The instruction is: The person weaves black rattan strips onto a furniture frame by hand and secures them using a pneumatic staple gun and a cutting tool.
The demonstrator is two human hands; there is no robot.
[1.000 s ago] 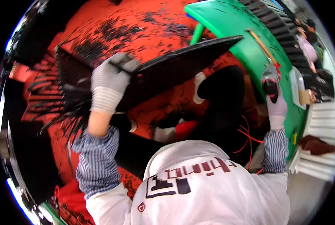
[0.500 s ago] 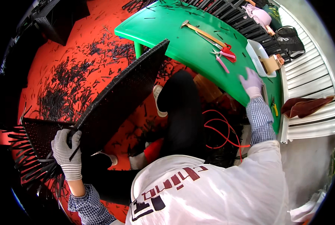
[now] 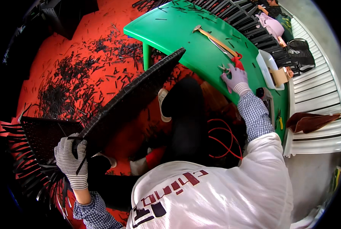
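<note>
My left hand (image 3: 72,162), in a striped glove, is closed at the lower corner of a black woven panel piece (image 3: 130,95). A short black strip (image 3: 80,166) sticks out from between its fingers. Many loose strip ends (image 3: 29,156) fan out from the woven part beside that hand. My right hand (image 3: 237,81), in a pale lilac glove, is over the green table (image 3: 170,26). Its fingers are apart on small pliers (image 3: 229,89) with pink handles, which it partly covers. Just beyond its fingertips lie red-handled scissors (image 3: 237,61) and a hammer (image 3: 214,38) with a wooden handle.
A white tray (image 3: 265,72) with a cardboard piece stands on the table's right side, near yellow-handled pliers (image 3: 280,120). Black strip scraps (image 3: 63,89) litter the red floor. A red hose (image 3: 224,129) coils under the table. Another person (image 3: 271,10) is at the far right.
My right hand has moved left across the table onto the pink-handled pliers. My left hand stays at the woven corner. The view has shifted slightly.
</note>
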